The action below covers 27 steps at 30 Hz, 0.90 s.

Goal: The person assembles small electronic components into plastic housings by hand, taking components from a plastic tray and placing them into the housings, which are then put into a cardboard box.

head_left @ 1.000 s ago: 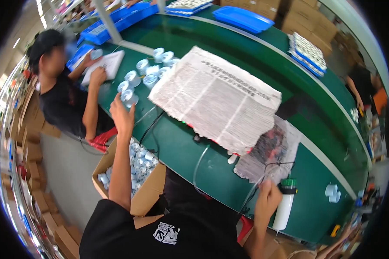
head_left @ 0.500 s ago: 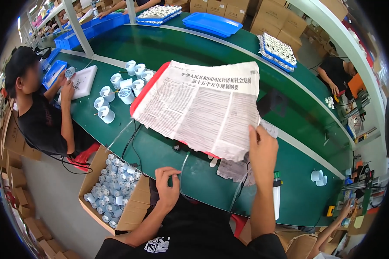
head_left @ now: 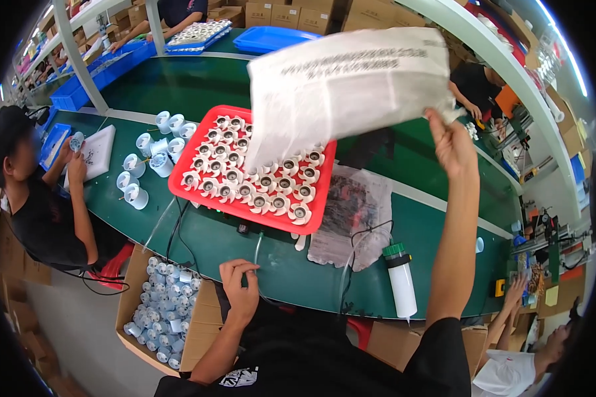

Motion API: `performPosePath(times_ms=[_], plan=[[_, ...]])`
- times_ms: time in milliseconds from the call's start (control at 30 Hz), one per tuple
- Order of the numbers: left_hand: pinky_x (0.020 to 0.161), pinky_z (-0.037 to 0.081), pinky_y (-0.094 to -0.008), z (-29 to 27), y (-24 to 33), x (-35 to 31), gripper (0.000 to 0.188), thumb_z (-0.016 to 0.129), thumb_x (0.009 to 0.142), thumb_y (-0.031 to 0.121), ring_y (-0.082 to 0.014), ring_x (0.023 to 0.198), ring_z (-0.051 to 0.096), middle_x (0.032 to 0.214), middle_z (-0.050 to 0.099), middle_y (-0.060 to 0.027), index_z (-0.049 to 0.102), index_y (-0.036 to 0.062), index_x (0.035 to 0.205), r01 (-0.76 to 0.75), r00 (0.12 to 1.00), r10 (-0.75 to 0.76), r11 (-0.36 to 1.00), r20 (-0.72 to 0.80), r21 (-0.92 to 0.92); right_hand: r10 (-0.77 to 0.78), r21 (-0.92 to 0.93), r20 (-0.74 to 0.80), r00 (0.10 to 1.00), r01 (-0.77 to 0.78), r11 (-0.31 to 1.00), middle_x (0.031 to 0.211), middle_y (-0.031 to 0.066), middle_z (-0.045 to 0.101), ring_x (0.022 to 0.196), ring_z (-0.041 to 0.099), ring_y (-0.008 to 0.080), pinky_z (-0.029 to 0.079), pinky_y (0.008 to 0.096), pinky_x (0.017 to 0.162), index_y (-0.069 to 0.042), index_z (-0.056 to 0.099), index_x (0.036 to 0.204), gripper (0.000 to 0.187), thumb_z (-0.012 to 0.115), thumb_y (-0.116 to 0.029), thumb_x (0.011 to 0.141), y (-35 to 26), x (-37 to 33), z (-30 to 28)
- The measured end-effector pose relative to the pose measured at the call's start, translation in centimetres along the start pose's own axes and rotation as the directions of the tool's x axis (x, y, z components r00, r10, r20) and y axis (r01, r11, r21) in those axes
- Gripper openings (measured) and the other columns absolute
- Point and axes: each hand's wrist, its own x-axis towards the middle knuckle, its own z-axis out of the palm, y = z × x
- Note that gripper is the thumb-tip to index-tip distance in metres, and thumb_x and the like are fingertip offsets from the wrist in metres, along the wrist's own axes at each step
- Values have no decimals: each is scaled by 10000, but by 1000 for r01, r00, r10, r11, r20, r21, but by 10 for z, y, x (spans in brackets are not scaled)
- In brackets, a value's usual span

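Note:
Pinched at its right corner, a newspaper sheet [head_left: 344, 92] is raised in the air by my right hand [head_left: 454, 142]. Beneath it lies a red tray [head_left: 258, 217] holding several rows of white finned rotors [head_left: 265, 182] with dark round centres. The sheet covers the tray's far right part. My left hand [head_left: 240, 288] hovers by the near table edge, loosely curled with thumb and forefinger apart and nothing visible in it. A clear tube [head_left: 259, 246] runs just beside its fingertips. To the tray's right lies a dark, smudged sheet of paper [head_left: 347, 218].
A white bottle [head_left: 402, 288] with a green cap lies near the front edge. Light blue cups [head_left: 136, 195] stand left of the tray. A carton [head_left: 202, 331] of similar cups sits below. At left, a co-worker [head_left: 43, 198] holds a cup. A blue tray [head_left: 278, 41] lies across the table.
My right hand has lifted the newspaper up and away to the right, uncovering much of the red tray and its rotors. My left hand keeps its curled pose. The view has shifted.

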Motion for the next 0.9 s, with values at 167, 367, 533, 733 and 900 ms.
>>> performPosePath(times_ms=[167, 367, 533, 733, 900], plan=[[784, 426, -359, -4, 1, -2, 197, 599, 742, -98, -271, 896, 523, 912, 582, -94, 651, 54, 857, -32, 999, 32, 999, -18, 33, -212, 66, -160, 964, 225, 972, 1304, 319, 510, 1219, 544, 397, 493, 420, 1060, 197, 417, 1258, 333, 320, 24, 991, -41, 59, -47], [786, 433, -368, 2, -2, -3, 206, 609, 728, -97, -277, 901, 526, 907, 578, -93, 657, 59, 854, -68, 998, 69, 996, -11, 63, -299, 317, -364, 882, 419, 851, 1294, 280, 525, 1193, 548, 410, 508, 450, 1044, 169, 427, 1288, 327, 332, 35, 1006, -49, 132, -192], [798, 439, -383, 4, -3, -4, 199, 604, 743, -98, -296, 905, 530, 912, 573, -108, 645, 52, 868, -79, 997, 80, 987, -6, 141, -315, 284, -611, 727, 572, 769, 1273, 258, 543, 1150, 571, 402, 588, 395, 946, 173, 448, 1277, 350, 404, -58, 1018, -31, 159, -258], [806, 431, -398, 8, -10, -7, 162, 555, 791, -96, -310, 898, 530, 908, 566, -136, 600, 29, 883, 52, 988, -48, 998, -149, 22, -330, 157, -788, 520, 688, 708, 1111, 287, 604, 962, 639, 405, 643, 379, 803, 248, 477, 1169, 393, 468, -108, 1003, -29, 219, -390], [783, 426, -385, 13, 0, -3, 182, 560, 729, -122, -295, 859, 525, 885, 565, -119, 598, 31, 819, 12, 995, 17, 955, -94, 295, -78, 264, -891, 448, 649, 713, 1035, 294, 651, 898, 666, 403, 653, 413, 748, 272, 517, 1088, 422, 441, -137, 1011, 67, 271, -351]])
